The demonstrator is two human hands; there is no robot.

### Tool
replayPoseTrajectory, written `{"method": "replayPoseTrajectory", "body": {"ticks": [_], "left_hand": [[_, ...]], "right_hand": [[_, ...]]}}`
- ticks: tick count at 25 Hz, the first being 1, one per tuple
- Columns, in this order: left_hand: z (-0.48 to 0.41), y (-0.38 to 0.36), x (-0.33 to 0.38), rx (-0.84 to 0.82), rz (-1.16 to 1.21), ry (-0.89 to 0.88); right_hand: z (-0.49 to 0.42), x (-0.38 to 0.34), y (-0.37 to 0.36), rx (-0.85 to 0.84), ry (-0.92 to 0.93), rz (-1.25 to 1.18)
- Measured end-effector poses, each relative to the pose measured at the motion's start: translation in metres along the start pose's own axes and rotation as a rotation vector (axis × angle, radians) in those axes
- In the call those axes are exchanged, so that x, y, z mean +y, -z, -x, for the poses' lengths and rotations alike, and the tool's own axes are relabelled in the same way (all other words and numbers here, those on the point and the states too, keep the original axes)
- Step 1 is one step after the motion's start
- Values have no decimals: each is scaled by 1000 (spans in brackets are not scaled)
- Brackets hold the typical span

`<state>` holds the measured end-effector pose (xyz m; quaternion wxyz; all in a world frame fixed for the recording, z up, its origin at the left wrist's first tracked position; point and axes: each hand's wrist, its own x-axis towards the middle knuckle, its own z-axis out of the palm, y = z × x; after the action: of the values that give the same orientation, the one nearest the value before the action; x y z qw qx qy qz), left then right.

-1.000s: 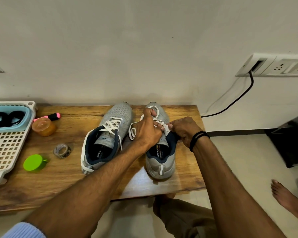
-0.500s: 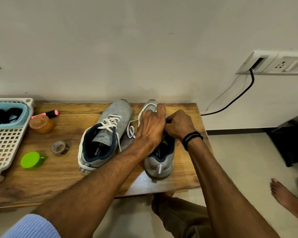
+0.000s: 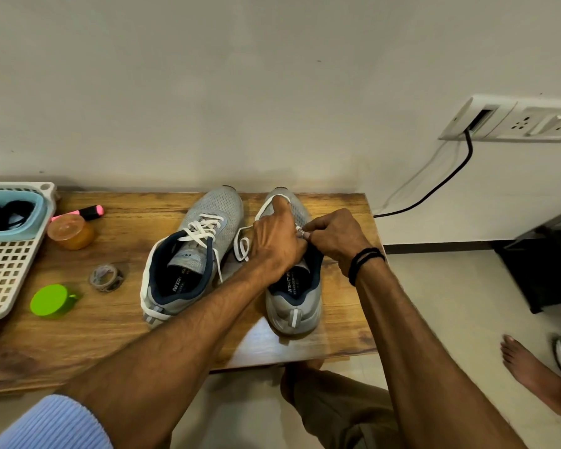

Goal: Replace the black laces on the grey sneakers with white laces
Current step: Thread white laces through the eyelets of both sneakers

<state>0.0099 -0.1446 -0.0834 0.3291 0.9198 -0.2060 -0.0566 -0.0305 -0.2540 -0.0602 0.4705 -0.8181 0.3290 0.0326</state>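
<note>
The work is on the second sneaker [image 3: 293, 306], which stands heel toward the person at the right end of the table [image 3: 110, 335]. It is just beside the finished sneaker [image 3: 188, 254], whose white crisscross is threaded through its eyelets with the ends hanging loose. Both hands meet over the tongue of the second sneaker. The left hand [image 3: 276, 241] has its fingers curled, and the white lace [image 3: 242, 247] runs up in a loop to its forefinger near the toe. Its grip therefore appears to be on that lace, though the back of the hand hides the fingertips and the eyelets beneath. The right hand [image 3: 331, 236] pinches a small pale end between thumb and forefinger, most likely the lace tip, right against the left hand's knuckles. A slack loop of the same lace lies on the table between the two shoes. No black lace shows on either shoe. Dark coils that look like the black laces [image 3: 0, 213] sit in a blue tray [image 3: 42, 209] inside the white basket [image 3: 10, 270] at the far left. I judge this to be late threading of the second shoe, with the task close to done. The next move calls for steering the tip into the next eyelet and then drawing the slack through evenly. The left hand should steady the upper so the shoe does not skid.
</note>
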Motion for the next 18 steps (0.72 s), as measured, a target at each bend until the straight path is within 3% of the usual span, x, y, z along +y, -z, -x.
{"method": "replayPoseTrajectory", "body": {"ticks": [4, 9, 15, 18], "left_hand": [[-3, 0, -3, 22, 86, 109], [-3, -2, -5, 14, 41, 97], [-7, 0, -10, 48, 156, 223], [-7, 6, -8, 43, 193, 246]], "right_hand": [[1, 3, -2, -10, -74, -174], [7, 1, -7, 20, -181, -416], [-3, 3, -19, 116, -93, -227], [-1, 1, -19, 83, -31, -111]]}}
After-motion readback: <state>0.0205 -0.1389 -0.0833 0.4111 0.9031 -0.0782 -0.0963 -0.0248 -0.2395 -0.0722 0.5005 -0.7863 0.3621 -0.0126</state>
